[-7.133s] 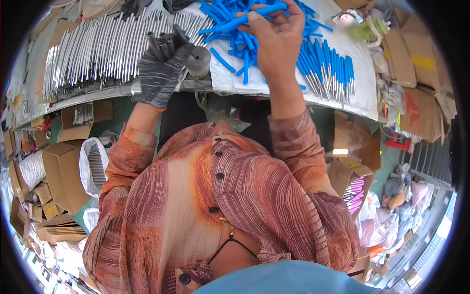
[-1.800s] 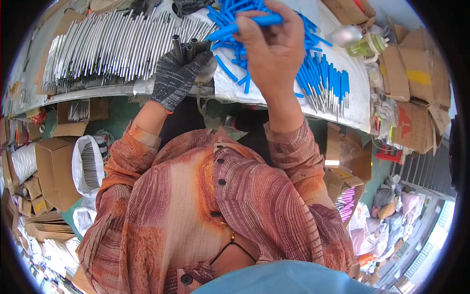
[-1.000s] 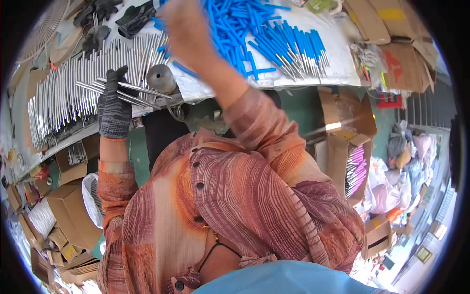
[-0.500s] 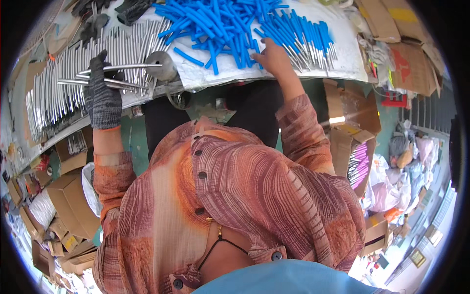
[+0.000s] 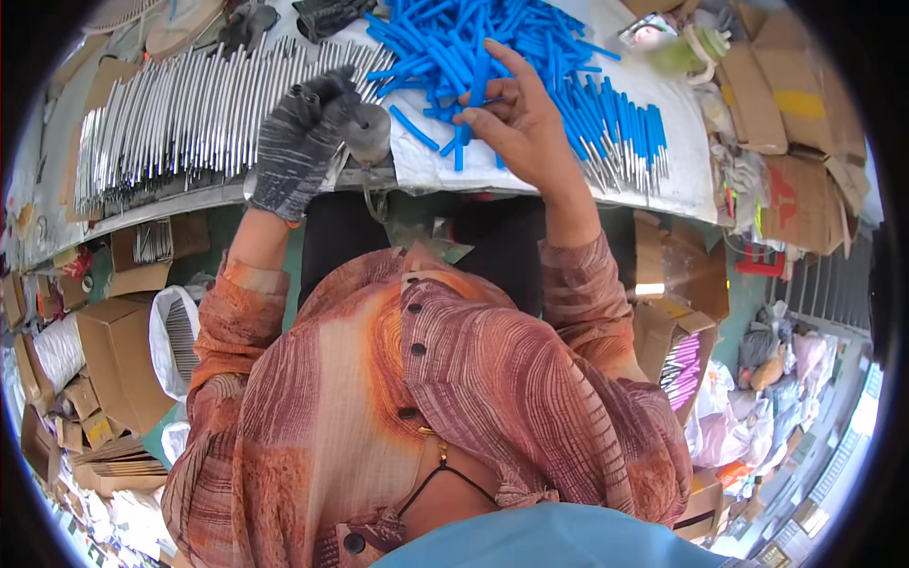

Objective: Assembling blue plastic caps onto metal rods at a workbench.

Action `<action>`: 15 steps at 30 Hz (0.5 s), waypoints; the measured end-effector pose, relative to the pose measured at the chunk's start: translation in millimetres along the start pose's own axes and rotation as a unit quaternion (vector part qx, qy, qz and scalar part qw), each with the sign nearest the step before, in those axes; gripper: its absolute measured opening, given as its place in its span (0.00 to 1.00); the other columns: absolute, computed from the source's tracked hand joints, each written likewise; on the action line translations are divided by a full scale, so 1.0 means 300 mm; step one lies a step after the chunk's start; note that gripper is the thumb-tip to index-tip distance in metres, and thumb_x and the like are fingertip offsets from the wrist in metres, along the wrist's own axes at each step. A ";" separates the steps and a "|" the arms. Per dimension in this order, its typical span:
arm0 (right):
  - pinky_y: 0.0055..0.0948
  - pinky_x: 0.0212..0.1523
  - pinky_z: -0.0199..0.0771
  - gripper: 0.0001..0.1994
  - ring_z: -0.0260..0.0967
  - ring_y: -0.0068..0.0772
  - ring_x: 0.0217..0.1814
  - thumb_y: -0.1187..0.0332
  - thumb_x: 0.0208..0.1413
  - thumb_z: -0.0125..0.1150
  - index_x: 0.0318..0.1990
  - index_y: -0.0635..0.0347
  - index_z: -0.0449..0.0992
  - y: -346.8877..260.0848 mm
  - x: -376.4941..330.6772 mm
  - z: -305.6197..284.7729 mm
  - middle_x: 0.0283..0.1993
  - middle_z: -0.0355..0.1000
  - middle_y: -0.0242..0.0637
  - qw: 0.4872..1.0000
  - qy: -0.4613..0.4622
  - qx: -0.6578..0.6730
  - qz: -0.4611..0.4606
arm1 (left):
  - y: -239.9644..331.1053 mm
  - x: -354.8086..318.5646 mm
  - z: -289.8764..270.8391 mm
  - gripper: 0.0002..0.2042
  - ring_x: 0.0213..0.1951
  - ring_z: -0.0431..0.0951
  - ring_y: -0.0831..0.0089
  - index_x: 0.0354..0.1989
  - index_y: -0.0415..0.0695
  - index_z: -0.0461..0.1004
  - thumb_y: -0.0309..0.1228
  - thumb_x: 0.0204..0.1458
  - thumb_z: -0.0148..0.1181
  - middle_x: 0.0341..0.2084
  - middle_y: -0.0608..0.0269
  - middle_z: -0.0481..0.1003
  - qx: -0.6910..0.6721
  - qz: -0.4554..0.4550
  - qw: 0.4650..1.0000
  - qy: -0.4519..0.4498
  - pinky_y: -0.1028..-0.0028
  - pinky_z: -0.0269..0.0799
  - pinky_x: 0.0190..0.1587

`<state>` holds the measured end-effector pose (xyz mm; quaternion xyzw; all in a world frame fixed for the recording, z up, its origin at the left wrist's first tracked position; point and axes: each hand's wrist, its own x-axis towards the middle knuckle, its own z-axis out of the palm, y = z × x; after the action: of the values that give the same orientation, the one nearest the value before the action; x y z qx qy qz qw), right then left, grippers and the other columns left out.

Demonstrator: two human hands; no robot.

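Note:
My left hand [image 5: 301,142], in a dark grey knitted glove, is closed above the front edge of the table, beside a grey cylindrical metal piece [image 5: 367,134]. Small round ends show at its curled fingers, apparently metal rods seen nearly end-on; their lengths are hidden. My bare right hand [image 5: 516,118] pinches a blue tube [image 5: 480,78] between thumb and fingers, index finger raised. Behind it spreads a heap of loose blue tubes [image 5: 426,43]. To the left lies a long row of silver metal rods [image 5: 180,114]. Rods with blue tubes on them [image 5: 620,133] lie to the right.
A white sheet [image 5: 686,142] covers part of the table. Dark gloves [image 5: 331,17] lie at the back. Cardboard boxes [image 5: 123,355] stand low on the left; another box [image 5: 677,355] with pink and silver rods stands low on the right, near plastic bags [image 5: 757,417].
My left hand has moved right, to the grey cylinder, and the rods it held crosswise now point end-on. My right hand has lifted slightly from the heap's edge with a blue tube in its fingers.

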<state>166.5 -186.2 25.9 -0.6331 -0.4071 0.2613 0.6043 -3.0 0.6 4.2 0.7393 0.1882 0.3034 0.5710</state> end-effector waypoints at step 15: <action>0.39 0.36 0.67 0.14 0.64 0.58 0.34 0.61 0.58 0.48 0.41 0.66 0.68 -0.167 0.141 0.239 0.38 0.66 0.53 0.975 0.083 0.031 -0.203 | 0.023 -0.043 0.035 0.13 0.34 0.75 0.77 0.45 0.37 0.71 0.28 0.52 0.57 0.34 0.63 0.75 -0.107 -0.098 0.989 -0.007 0.79 0.71 0.38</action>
<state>119.9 -114.6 72.1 -0.5376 -0.4674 0.0921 0.6957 -6.3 -17.1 6.1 0.6541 0.2223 0.2596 0.6747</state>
